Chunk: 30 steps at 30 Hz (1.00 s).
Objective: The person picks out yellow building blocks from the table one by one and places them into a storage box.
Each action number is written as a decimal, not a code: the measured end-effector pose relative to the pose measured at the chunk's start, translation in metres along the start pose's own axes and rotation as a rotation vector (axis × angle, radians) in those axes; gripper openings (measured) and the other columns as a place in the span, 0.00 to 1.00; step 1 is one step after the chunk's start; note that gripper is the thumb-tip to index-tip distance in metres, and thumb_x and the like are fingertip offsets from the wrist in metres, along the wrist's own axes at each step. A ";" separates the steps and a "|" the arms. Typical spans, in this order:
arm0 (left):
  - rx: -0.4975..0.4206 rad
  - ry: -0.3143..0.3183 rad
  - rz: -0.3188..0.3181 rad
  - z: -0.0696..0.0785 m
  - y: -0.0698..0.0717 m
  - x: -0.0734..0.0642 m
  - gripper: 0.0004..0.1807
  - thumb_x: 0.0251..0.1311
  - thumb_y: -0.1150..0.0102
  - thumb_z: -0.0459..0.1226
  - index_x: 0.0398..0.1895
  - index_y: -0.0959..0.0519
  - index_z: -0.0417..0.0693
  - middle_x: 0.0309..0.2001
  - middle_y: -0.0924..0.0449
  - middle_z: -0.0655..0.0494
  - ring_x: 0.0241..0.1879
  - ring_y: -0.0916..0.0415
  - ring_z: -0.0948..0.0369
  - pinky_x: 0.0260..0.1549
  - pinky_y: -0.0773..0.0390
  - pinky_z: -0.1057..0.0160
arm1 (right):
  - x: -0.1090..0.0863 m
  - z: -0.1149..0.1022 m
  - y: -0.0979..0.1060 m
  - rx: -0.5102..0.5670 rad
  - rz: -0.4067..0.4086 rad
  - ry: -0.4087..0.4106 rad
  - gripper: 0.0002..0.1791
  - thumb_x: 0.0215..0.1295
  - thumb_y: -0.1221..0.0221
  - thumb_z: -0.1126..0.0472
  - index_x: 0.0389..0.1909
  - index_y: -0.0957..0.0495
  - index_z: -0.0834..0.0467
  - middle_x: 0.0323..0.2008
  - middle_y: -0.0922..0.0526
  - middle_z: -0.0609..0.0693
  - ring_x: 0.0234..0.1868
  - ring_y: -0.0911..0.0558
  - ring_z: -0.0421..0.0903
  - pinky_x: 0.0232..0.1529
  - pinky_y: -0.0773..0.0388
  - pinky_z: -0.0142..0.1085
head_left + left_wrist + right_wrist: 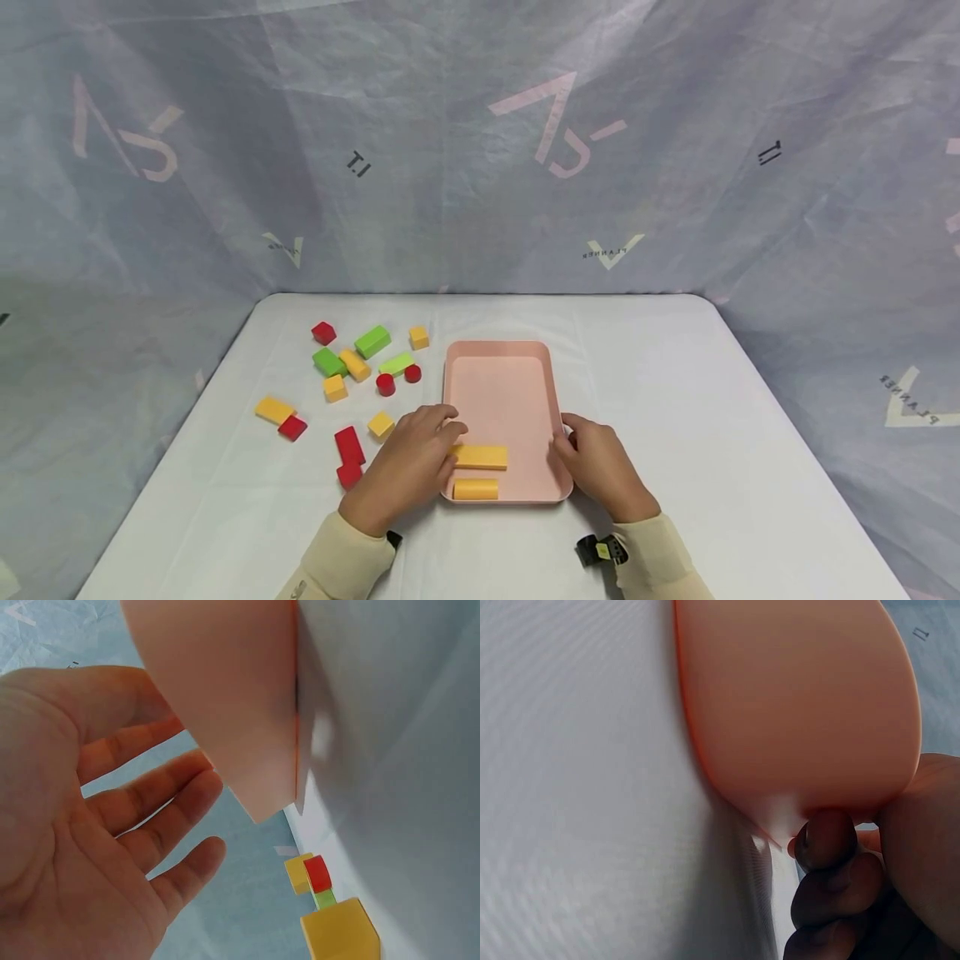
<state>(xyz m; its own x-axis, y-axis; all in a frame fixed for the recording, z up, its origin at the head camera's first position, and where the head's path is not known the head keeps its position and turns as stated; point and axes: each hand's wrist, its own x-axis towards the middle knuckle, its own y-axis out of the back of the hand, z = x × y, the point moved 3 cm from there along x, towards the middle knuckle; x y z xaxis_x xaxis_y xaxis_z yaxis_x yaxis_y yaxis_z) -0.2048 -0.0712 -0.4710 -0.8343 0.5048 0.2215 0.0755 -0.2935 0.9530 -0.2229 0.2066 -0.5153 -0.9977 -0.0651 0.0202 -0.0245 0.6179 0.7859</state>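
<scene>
The left hand (412, 454) lies at the pink tray's (500, 385) side between 8 and 9 o'clock, its thumb and index finger reaching over the rim. Its fingers are spread and loosely bent, with the others outside the tray wall in the left wrist view. The hand looks released: thumb and index stand apart at the left end of a flat yellow rectangular block (483, 457), though whether the thumb touches that block cannot be told.

The right hand (600, 465) grasps the tray's wall at 4 o'clock, thumb over the rim and fingers curled against the outside.

The tray rests on a white table (660, 367). Inside it, the flat block lies toward 7 o'clock, and a rounded yellow block (476, 489) lies just beside it, nearer the 6 o'clock wall. Outside, a yellow cube (381, 426) sits at 9 o'clock from the tray, and a red rectangular block (349, 446) lies farther out, nearer 8. A green rectangular block (372, 342) lies at 10 o'clock.
</scene>
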 end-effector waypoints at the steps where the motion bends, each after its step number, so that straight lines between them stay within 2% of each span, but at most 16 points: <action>1: 0.002 0.001 0.006 -0.001 0.001 -0.001 0.18 0.61 0.29 0.38 0.55 0.16 0.52 0.61 0.22 0.53 0.62 0.25 0.54 0.65 0.25 0.49 | 0.000 0.000 0.000 0.000 -0.002 0.000 0.16 0.74 0.44 0.57 0.56 0.16 0.53 0.13 0.30 0.43 0.13 0.34 0.38 0.17 0.39 0.32; 7: 0.030 0.005 0.032 -0.005 0.004 -0.004 0.19 0.60 0.28 0.38 0.56 0.16 0.50 0.63 0.22 0.50 0.64 0.26 0.52 0.64 0.24 0.47 | 0.000 -0.001 -0.001 0.005 -0.009 -0.004 0.16 0.74 0.44 0.57 0.57 0.16 0.53 0.13 0.29 0.43 0.13 0.34 0.38 0.17 0.38 0.32; 18: 0.021 0.057 0.026 -0.014 0.004 -0.009 0.20 0.63 0.31 0.42 0.58 0.16 0.51 0.62 0.22 0.52 0.64 0.26 0.53 0.65 0.25 0.46 | 0.001 -0.002 -0.002 0.003 -0.006 0.003 0.14 0.74 0.44 0.56 0.54 0.16 0.52 0.13 0.29 0.42 0.13 0.33 0.38 0.16 0.37 0.32; 23: 0.047 0.105 0.011 -0.020 0.008 -0.012 0.22 0.64 0.32 0.43 0.61 0.18 0.53 0.62 0.22 0.53 0.64 0.27 0.54 0.66 0.27 0.46 | 0.000 -0.002 -0.002 0.018 -0.019 -0.015 0.15 0.74 0.44 0.55 0.56 0.16 0.52 0.13 0.29 0.43 0.12 0.33 0.39 0.15 0.37 0.32; 30: 0.043 0.205 -0.016 -0.032 0.011 -0.015 0.26 0.61 0.29 0.43 0.63 0.20 0.53 0.64 0.23 0.52 0.66 0.28 0.52 0.68 0.31 0.43 | 0.000 0.000 -0.002 0.017 -0.025 -0.029 0.16 0.74 0.44 0.56 0.57 0.17 0.53 0.12 0.29 0.43 0.12 0.34 0.39 0.14 0.38 0.32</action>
<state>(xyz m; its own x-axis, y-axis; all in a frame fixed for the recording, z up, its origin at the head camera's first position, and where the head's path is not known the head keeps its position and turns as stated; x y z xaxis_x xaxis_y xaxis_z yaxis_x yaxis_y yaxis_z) -0.2085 -0.1077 -0.4708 -0.9290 0.3321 0.1634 0.0806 -0.2495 0.9650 -0.2228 0.2054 -0.5167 -0.9982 -0.0582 -0.0174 -0.0502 0.6297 0.7752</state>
